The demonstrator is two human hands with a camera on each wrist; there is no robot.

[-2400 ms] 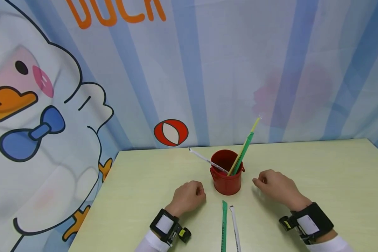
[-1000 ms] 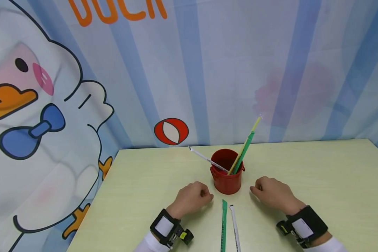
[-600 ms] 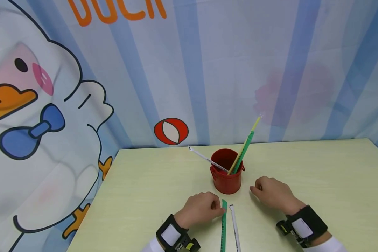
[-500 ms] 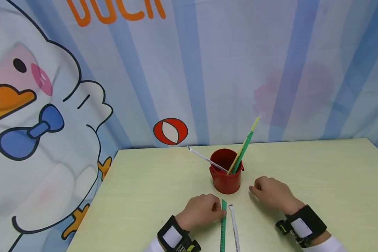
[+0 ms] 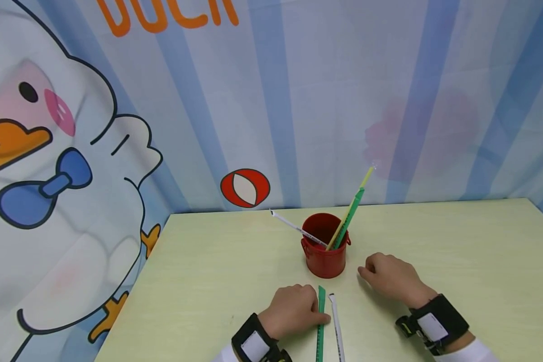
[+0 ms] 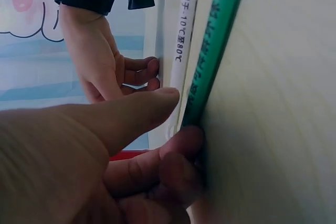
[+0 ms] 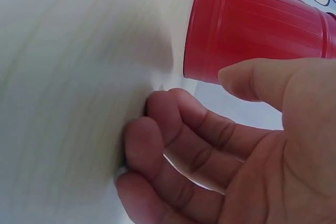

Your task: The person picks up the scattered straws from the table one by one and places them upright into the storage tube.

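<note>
A green wrapped straw [image 5: 320,342] lies on the table, its printed side showing in the left wrist view. My left hand [image 5: 294,312] reaches over it from the left, thumb stretched across the straw and index fingertip right at its edge. Thumb and index finger stand apart in the left wrist view. Just right of it lies a white wrapped straw [image 5: 337,327] with dark lettering. My right hand [image 5: 394,279] rests on the table at the right, fingers loosely curled and holding nothing, near a red bucket [image 7: 252,24].
In the bucket [image 5: 326,265] lean a white straw [image 5: 294,226], a yellow straw [image 5: 366,178] and a green straw [image 5: 355,208], all sticking out above the rim. A printed duck curtain [image 5: 326,100] hangs behind the table [image 5: 479,251].
My left hand has moved right and toward me, from beside the bucket to over the green straw. My right hand has shifted slightly, then stayed put. The straws and bucket keep their places.
</note>
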